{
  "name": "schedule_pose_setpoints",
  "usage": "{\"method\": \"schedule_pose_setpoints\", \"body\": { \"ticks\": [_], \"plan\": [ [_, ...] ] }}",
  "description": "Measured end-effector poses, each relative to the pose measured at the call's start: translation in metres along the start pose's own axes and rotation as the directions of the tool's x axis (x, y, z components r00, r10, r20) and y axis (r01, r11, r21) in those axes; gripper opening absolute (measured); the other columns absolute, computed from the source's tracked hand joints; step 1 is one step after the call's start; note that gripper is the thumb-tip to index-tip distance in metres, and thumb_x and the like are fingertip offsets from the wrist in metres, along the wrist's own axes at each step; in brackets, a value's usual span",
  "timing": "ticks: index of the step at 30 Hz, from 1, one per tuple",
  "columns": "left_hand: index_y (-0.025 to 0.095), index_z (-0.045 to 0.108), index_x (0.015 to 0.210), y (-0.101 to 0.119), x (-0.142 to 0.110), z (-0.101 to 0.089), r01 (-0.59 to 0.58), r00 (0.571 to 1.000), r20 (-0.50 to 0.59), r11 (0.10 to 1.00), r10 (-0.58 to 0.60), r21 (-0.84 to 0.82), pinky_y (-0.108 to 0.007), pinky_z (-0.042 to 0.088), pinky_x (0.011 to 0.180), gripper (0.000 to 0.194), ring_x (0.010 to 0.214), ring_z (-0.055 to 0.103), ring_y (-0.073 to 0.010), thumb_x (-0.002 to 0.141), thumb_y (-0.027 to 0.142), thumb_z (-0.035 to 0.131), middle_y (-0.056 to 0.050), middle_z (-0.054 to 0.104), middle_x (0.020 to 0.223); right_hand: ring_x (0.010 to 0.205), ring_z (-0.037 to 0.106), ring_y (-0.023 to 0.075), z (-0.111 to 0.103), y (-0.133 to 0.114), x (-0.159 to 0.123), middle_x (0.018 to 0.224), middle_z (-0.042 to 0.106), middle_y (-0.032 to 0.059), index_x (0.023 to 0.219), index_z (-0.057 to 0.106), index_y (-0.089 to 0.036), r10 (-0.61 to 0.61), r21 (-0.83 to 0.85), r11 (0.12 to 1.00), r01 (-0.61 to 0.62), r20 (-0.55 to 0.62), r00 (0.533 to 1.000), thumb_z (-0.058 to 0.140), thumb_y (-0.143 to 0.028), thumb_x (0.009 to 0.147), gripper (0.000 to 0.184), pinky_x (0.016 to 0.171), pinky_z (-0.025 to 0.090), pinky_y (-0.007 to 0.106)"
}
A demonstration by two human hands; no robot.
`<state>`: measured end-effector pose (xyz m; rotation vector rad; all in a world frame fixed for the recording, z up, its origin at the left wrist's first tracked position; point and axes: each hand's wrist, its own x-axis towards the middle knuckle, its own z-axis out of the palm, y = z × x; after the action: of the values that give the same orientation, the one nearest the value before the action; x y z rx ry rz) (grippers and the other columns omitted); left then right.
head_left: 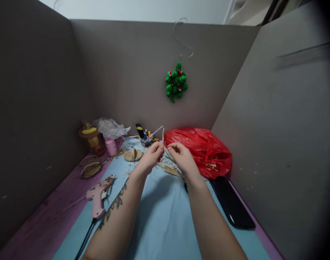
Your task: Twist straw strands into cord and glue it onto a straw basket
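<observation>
Straw strand point(163, 135), left fingers point(158, 146) pinching, right fingers point(174, 147) pinching, cloth point(165, 224) below, walls point(132, 72) well apart

Two hands point(153, 156) point(182, 159), one glue gun point(97, 198)

Both forearms are showing bare, tapering smoothly toward uncovered wrists. On the left forearm point(127, 218), at seven o'clock from the centre of the view, a leafy-vine tattoo point(118, 203) in dark ink is running lengthwise along the outer edge. Its small, pointed leaves are branching off a thin stem. At five o'clock, the right forearm point(210, 220) is presenting an even, unmarked surface. The left hand point(151, 157) and right hand point(183, 159) are also going bare.
</observation>
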<state>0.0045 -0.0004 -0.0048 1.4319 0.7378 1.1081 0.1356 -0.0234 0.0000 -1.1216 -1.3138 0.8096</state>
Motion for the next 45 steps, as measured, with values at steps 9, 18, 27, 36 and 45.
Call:
{"method": "schedule_pose_setpoints", "body": {
  "ticks": [9,18,27,36,45],
  "plan": [
    [0.018,0.043,0.065,0.002,0.001,0.001,-0.011,0.993,-0.120,1.000,0.013,0.018,-0.019,0.026,0.046,0.026,0.047,0.032,-0.0061,0.076,0.038,0.055,0.007,0.038,0.054,0.058,0.053,0.0145,0.006,-0.020,-0.017,0.062,0.059,-0.0001,0.066,0.058,-0.019,-0.097,-0.412,0.904,0.116,0.067,0.993,0.055,-0.023,0.075,0.011,0.057,0.037,0.025],
    [0.017,0.043,0.057,-0.001,0.004,-0.005,0.111,0.950,-0.271,0.979,-0.155,-0.172,-0.018,0.025,0.044,0.025,0.042,0.031,-0.0044,0.060,0.031,0.063,0.008,0.037,0.048,0.078,0.060,0.0221,0.045,-0.022,-0.035,0.090,0.066,0.0118,0.096,0.064,-0.017,-0.121,-0.866,0.473,0.160,0.116,0.986,0.037,-0.012,0.088,0.029,0.066,0.038,0.031],
    [0.018,0.042,0.061,-0.003,0.005,-0.006,-0.038,0.949,-0.311,0.997,0.059,0.074,-0.020,0.031,0.050,0.023,0.050,0.037,-0.0081,0.072,0.034,0.054,0.006,0.040,0.054,0.076,0.057,0.0187,0.017,-0.019,-0.019,0.085,0.065,0.0064,0.086,0.065,-0.020,-0.202,-0.487,0.851,0.199,0.046,0.978,0.054,-0.029,0.081,0.016,0.070,0.041,0.029],
    [0.019,0.047,0.062,0.013,-0.007,0.020,-0.110,0.987,-0.055,0.883,0.152,0.456,-0.023,0.030,0.056,0.019,0.057,0.042,-0.0117,0.080,0.025,0.044,0.003,0.046,0.057,0.046,0.029,0.0083,-0.001,-0.003,0.001,0.051,0.038,-0.0063,0.059,0.049,-0.019,0.047,0.288,0.957,0.025,-0.240,0.970,0.063,-0.041,0.070,0.029,0.046,0.025,0.023],
    [0.018,0.045,0.066,0.006,-0.005,0.020,-0.099,0.985,-0.101,0.941,0.138,0.323,-0.021,0.031,0.053,0.021,0.054,0.039,-0.0101,0.083,0.030,0.043,0.004,0.043,0.056,0.059,0.046,0.0116,-0.006,-0.005,0.001,0.066,0.052,-0.0017,0.071,0.055,-0.018,-0.076,0.201,0.973,0.114,-0.189,0.979,0.060,-0.044,0.075,0.026,0.057,0.037,0.024]
  ]
}}
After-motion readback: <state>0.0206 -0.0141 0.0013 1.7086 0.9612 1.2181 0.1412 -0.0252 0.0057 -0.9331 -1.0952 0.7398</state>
